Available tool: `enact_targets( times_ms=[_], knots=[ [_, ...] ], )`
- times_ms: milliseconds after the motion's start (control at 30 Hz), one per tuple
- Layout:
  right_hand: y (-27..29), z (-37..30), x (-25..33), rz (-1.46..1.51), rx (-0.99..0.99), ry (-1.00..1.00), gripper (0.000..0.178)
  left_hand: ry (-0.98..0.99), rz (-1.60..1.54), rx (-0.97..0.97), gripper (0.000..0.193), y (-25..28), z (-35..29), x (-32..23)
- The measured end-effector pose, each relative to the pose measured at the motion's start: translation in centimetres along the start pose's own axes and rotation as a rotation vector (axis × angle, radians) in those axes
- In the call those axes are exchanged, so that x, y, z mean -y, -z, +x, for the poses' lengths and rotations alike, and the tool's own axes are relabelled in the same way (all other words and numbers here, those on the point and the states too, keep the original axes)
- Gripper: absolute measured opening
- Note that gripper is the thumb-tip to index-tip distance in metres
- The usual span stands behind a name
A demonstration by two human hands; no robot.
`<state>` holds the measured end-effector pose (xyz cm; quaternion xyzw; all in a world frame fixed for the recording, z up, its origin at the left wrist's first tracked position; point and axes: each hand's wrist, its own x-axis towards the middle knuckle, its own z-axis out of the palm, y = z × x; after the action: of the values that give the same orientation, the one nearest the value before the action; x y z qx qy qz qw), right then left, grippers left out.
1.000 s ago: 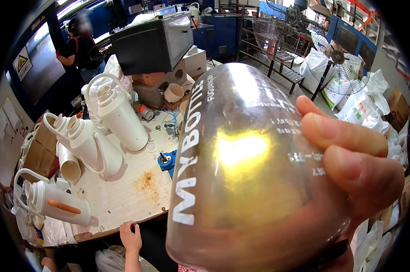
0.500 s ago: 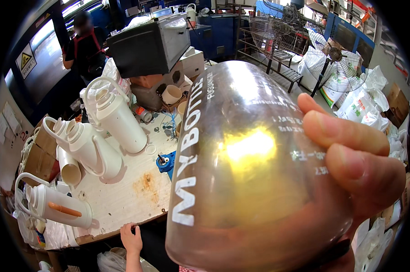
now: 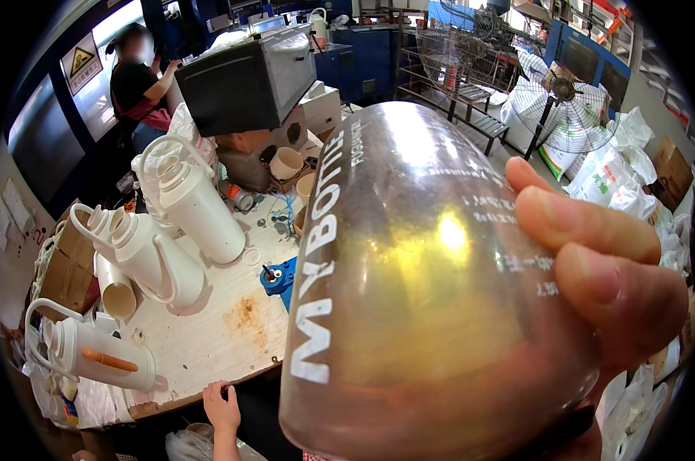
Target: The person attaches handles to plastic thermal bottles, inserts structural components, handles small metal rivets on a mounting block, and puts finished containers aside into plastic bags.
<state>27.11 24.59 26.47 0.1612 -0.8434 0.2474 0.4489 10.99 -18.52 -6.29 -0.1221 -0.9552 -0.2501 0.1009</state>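
A clear, smoke-tinted bottle [image 3: 409,307] with white lettering fills the middle of the view, tilted and very close. My right hand [image 3: 608,261] grips it from the right side, fingertips pressed on its wall. A yellow glow and a bright glare spot show through the bottle; whether it holds liquid I cannot tell. Low down, by the table's front edge, is my left hand [image 3: 223,409], its thumb apart from the loosely bent fingers, holding nothing visible. White thermos jugs stand on the table: a tall one [image 3: 197,211], another [image 3: 159,257] beside it, and one with an orange stripe [image 3: 105,353].
The worn wooden table [image 3: 209,346] carries a blue metal tool [image 3: 280,283] and an open cardboard tube [image 3: 118,290]. Behind stands a dark box [image 3: 240,84]. A person [image 3: 140,88] is at the far left. At the right are a standing fan [image 3: 564,91] and white sacks [image 3: 593,173].
The person at the back left has turned and now reaches an arm toward the dark box. The glare inside the bottle has shrunk and shifted; my hands hold nearly the same pose.
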Motion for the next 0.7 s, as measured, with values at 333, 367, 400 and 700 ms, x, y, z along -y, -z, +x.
enact_targets(
  times_ms=[333, 367, 400, 700],
  knots=[
    [-0.2, -0.8, -1.4, 0.095, -0.109, -0.027, 0.088, -0.024, 0.015, 0.009, 0.011, 0.0, 0.2, -0.6],
    [-0.4, -0.8, -1.8, 0.116, -0.118, -0.027, 0.089, -0.016, 0.007, 0.003, 0.011, 0.1, 0.1, -0.6],
    [-0.5, -1.0, -2.0, 0.124, -0.134, -0.035, 0.089, -0.018, -0.008, 0.003, 0.010, 0.0, 0.2, -0.7],
    [-3.5, 0.0, -7.6, 0.291, -0.199, -0.100, 0.097, -0.032, 0.022, 0.043, 0.010, 0.4, 0.4, -0.8]
  ],
)
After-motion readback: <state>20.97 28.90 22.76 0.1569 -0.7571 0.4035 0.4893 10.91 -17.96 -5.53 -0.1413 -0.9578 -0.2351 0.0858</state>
